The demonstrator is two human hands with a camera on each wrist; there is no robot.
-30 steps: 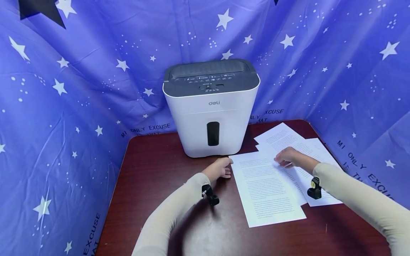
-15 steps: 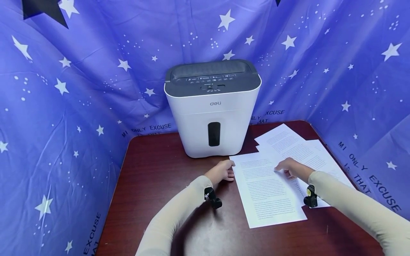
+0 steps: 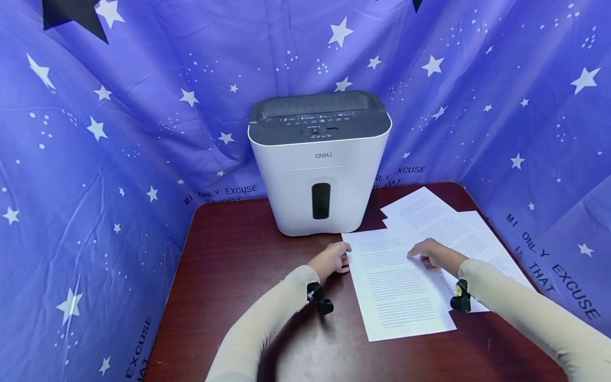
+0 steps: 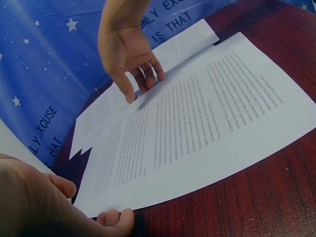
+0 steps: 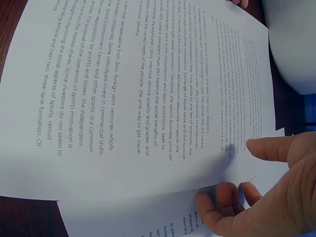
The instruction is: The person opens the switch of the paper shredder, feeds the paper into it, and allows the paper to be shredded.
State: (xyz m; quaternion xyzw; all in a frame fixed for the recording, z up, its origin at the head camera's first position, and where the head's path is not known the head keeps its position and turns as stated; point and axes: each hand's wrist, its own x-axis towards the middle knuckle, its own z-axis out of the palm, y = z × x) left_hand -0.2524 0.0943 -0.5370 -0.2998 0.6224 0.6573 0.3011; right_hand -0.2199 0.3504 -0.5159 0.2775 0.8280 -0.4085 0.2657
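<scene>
A printed sheet of paper lies in front of the shredder, overlapping other sheets on its right. My left hand is at its left edge near the upper corner, its fingers curled at the margin. Across the page, my right hand is at the right edge, with the thumb over the print and the curled fingers at the border. In the left wrist view, both hands meet opposite sides of this page. Its surface stays nearly flat, close over the table.
Behind the hands stands a white paper shredder with a dark top. More printed sheets lie overlapped at the right of the dark red table. A blue star-patterned curtain surrounds the table's back and sides.
My right hand has come down and nearer to the front, settling at the top sheet's right edge. My left hand has shifted slightly nearer along the left edge. The sheet has barely moved.
</scene>
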